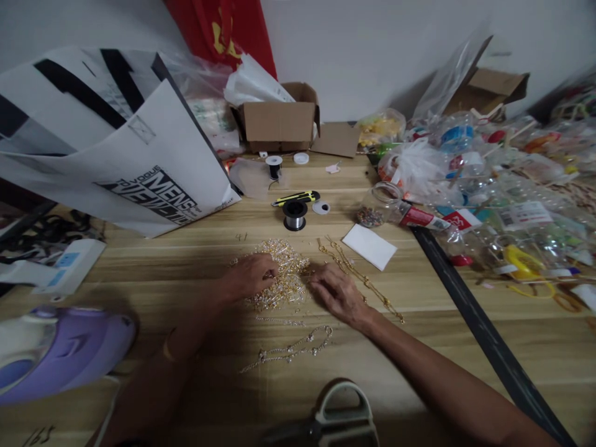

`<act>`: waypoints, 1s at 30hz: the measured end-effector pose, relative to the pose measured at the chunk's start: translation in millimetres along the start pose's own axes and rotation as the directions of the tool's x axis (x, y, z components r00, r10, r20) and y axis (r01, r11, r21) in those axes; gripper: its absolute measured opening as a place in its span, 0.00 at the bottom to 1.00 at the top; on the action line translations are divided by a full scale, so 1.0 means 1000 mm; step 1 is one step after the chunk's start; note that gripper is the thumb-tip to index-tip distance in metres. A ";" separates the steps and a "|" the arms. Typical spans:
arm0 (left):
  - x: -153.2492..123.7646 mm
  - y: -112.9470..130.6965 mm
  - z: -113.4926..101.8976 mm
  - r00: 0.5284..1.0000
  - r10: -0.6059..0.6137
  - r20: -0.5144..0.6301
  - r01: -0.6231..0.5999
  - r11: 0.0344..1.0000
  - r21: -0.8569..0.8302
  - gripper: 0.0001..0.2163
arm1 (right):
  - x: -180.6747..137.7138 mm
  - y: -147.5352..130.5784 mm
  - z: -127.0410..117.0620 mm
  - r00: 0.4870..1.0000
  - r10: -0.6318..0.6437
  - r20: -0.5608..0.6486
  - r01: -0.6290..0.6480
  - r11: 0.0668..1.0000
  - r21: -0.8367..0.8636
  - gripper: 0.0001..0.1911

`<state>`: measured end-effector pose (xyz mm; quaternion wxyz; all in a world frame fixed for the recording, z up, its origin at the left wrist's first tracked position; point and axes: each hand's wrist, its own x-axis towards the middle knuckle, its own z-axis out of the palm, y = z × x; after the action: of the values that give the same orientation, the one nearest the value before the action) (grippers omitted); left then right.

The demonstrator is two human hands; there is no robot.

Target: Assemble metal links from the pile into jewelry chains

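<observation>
A loose pile of small gold and clear beads (285, 288) lies on the wooden table. My left hand (254, 274) rests on the pile's left side, its fingers curled inward; anything between them is too small to make out. At the right edge of the pile is my right hand (336, 290), fingers bent together and tips among the beads, their hold also unclear. Beside it runs a gold beaded chain (367, 282). Nearer to me, a silver beaded chain (291, 352) lies in a loop below a short silver strand (279, 320).
Behind the pile stand a wire spool (295, 215), a yellow-black utility knife (294, 198) and a tipped jar of beads (371, 214). A white folded paper (369, 246) lies right. Plastic bottles (521, 217) crowd the right; a purple iron-like appliance (79, 347) sits left, scissor-like handles (347, 413) in front.
</observation>
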<state>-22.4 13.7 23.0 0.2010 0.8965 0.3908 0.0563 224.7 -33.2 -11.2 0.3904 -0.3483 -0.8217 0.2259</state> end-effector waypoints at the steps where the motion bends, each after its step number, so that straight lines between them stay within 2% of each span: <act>1: 0.000 -0.001 -0.001 1.000 -0.013 -0.010 0.013 1.000 0.002 0.06 | 0.000 0.000 0.000 1.000 0.006 0.002 -0.006 1.000 -0.003 0.05; 4: 0.001 -0.005 -0.005 0.995 -0.079 -0.061 0.079 0.997 -0.013 0.06 | -0.001 0.001 0.001 1.000 0.016 0.007 -0.016 1.000 -0.004 0.05; 9: 0.001 -0.012 -0.011 0.961 -0.230 -0.156 0.197 0.959 -0.203 0.04 | -0.001 0.002 0.001 1.000 0.025 0.015 -0.025 0.999 -0.019 0.06; 12: 0.000 -0.015 -0.011 0.942 -0.277 -0.189 0.216 0.933 -0.289 0.05 | -0.001 0.002 0.001 1.000 0.021 0.020 -0.020 1.000 -0.024 0.06; 18: 0.001 -0.016 -0.008 0.956 -0.246 -0.161 0.187 0.932 -0.312 0.04 | -0.002 0.003 0.001 1.000 0.008 0.008 -0.007 1.000 -0.026 0.06; 25: 0.001 -0.010 -0.009 0.966 -0.114 -0.233 0.113 0.993 -0.019 0.06 | -0.001 0.003 0.001 1.000 0.004 0.009 -0.004 1.000 -0.025 0.05; 30: 0.002 -0.007 -0.006 0.988 -0.037 -0.153 0.040 0.999 0.015 0.07 | 0.000 0.001 0.000 1.000 0.006 0.015 -0.005 1.000 -0.025 0.07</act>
<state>-27.4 21.8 25.5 0.1632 0.8837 0.4226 0.1174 224.8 -32.7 -11.6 0.3790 -0.3537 -0.8265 0.2193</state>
